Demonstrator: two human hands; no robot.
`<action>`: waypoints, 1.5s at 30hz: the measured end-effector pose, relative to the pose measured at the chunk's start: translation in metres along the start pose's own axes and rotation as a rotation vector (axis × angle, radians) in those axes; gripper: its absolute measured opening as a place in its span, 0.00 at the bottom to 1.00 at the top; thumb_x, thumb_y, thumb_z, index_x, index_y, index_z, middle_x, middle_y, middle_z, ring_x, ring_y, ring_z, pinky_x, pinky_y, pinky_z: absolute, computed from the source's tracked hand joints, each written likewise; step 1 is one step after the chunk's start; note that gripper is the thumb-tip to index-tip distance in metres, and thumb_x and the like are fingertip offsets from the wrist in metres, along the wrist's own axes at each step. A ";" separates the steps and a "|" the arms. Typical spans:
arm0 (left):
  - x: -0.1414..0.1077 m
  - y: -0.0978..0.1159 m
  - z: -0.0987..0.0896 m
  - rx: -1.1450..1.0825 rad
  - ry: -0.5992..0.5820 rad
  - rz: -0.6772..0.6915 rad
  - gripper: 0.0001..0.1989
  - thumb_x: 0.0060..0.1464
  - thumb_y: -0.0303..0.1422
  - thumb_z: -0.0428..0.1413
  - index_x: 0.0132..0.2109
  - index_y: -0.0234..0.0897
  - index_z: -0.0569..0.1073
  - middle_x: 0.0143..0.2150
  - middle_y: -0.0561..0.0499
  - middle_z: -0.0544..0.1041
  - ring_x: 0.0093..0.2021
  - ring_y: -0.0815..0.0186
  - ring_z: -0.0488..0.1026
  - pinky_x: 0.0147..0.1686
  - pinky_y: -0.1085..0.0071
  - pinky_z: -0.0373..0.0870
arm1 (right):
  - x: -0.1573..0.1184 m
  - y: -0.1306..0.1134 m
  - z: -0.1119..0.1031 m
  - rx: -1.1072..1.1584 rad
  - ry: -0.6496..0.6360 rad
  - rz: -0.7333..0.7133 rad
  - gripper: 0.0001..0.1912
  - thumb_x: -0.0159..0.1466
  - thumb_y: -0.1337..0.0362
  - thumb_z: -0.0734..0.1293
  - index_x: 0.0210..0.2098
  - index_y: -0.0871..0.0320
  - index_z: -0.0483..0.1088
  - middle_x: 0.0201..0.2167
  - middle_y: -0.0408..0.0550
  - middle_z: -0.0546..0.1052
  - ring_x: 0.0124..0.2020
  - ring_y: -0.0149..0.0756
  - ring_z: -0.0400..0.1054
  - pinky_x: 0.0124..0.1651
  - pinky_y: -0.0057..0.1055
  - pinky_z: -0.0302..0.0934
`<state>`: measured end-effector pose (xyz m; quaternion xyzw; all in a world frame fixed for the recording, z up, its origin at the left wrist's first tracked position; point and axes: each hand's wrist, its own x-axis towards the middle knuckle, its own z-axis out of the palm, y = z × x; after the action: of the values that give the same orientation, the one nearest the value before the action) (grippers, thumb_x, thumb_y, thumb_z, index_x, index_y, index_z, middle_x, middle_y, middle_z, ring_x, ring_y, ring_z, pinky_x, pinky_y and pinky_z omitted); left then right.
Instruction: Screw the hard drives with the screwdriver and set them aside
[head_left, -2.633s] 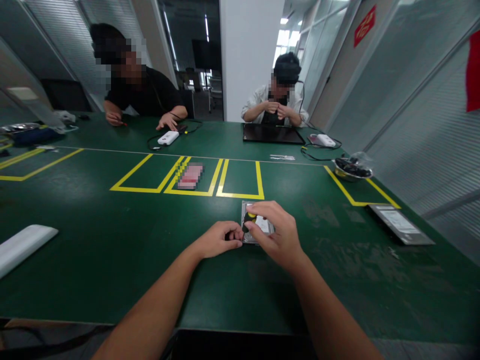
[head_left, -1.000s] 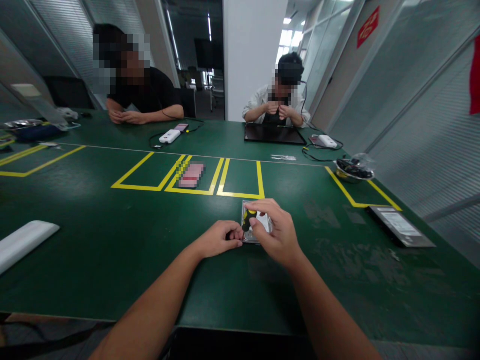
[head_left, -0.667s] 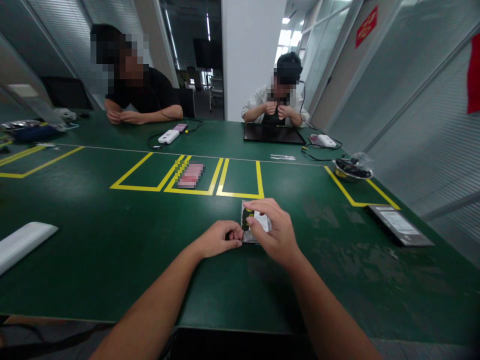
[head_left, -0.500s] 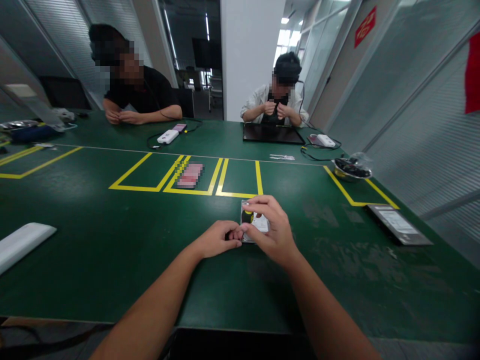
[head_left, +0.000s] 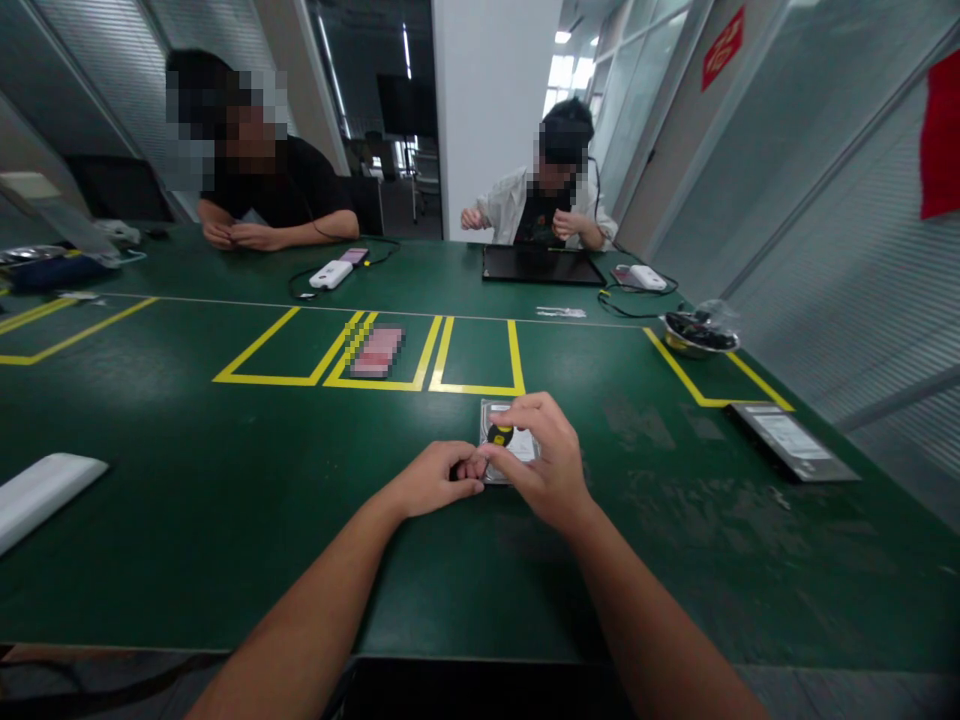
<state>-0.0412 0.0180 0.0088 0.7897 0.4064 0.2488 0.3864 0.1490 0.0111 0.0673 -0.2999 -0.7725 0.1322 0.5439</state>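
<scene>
A small silver hard drive with a white label lies flat on the green table, below the middle yellow-taped boxes. My right hand is over its right side, thumb and fingers curled round a small black-and-yellow object above the drive. Beside the drive's left edge rests my left hand, its fingers bent together at the lower left corner. What is between the left fingertips, if anything, is too small to make out.
A larger metal drive and a metal bowl of dark items are at the right. A white case lies left, a pixelated pink item beyond. Two people sit across, one behind a black panel.
The black-and-yellow object has tilted or turned slightly in my right hand. The person at the back right has moved their hands apart. The view has shifted slightly.
</scene>
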 end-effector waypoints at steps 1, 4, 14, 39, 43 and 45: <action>0.000 0.000 0.001 -0.007 0.002 -0.002 0.05 0.51 0.32 0.59 0.33 0.34 0.71 0.28 0.56 0.69 0.29 0.70 0.65 0.29 0.75 0.60 | 0.000 0.000 0.000 -0.013 0.007 0.001 0.13 0.58 0.66 0.72 0.42 0.54 0.72 0.37 0.47 0.72 0.40 0.36 0.68 0.43 0.37 0.66; 0.000 0.001 0.003 -0.025 0.014 -0.009 0.06 0.51 0.31 0.59 0.32 0.34 0.70 0.27 0.56 0.68 0.28 0.70 0.65 0.29 0.75 0.60 | -0.001 0.000 0.000 -0.019 -0.010 -0.001 0.14 0.60 0.69 0.68 0.46 0.53 0.70 0.39 0.47 0.75 0.42 0.37 0.69 0.45 0.39 0.65; 0.000 0.003 0.002 -0.024 0.020 -0.030 0.06 0.50 0.30 0.60 0.31 0.34 0.70 0.27 0.56 0.69 0.28 0.70 0.65 0.29 0.75 0.61 | 0.001 -0.001 0.002 -0.032 0.019 0.008 0.12 0.59 0.66 0.70 0.43 0.53 0.71 0.38 0.47 0.75 0.41 0.38 0.69 0.44 0.40 0.65; -0.001 0.002 -0.003 -0.026 0.016 0.004 0.04 0.51 0.30 0.59 0.33 0.34 0.74 0.28 0.55 0.72 0.28 0.70 0.67 0.30 0.75 0.62 | 0.002 0.000 0.003 -0.037 0.003 0.084 0.15 0.60 0.69 0.67 0.47 0.53 0.69 0.40 0.47 0.75 0.40 0.36 0.68 0.42 0.36 0.64; -0.001 0.002 -0.002 -0.020 0.020 0.002 0.04 0.51 0.30 0.59 0.32 0.34 0.74 0.27 0.55 0.72 0.28 0.70 0.68 0.30 0.75 0.63 | 0.004 -0.003 0.002 -0.028 -0.055 0.086 0.16 0.60 0.68 0.66 0.48 0.53 0.69 0.43 0.48 0.75 0.44 0.39 0.69 0.44 0.38 0.64; -0.001 0.003 -0.002 -0.012 0.028 0.010 0.04 0.51 0.30 0.59 0.31 0.33 0.74 0.27 0.55 0.72 0.28 0.70 0.68 0.30 0.75 0.63 | 0.005 -0.003 0.002 -0.036 -0.029 0.090 0.15 0.58 0.65 0.70 0.45 0.53 0.70 0.41 0.48 0.74 0.43 0.39 0.68 0.42 0.37 0.64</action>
<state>-0.0422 0.0171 0.0124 0.7859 0.4063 0.2642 0.3840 0.1454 0.0124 0.0720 -0.3421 -0.7683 0.1468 0.5207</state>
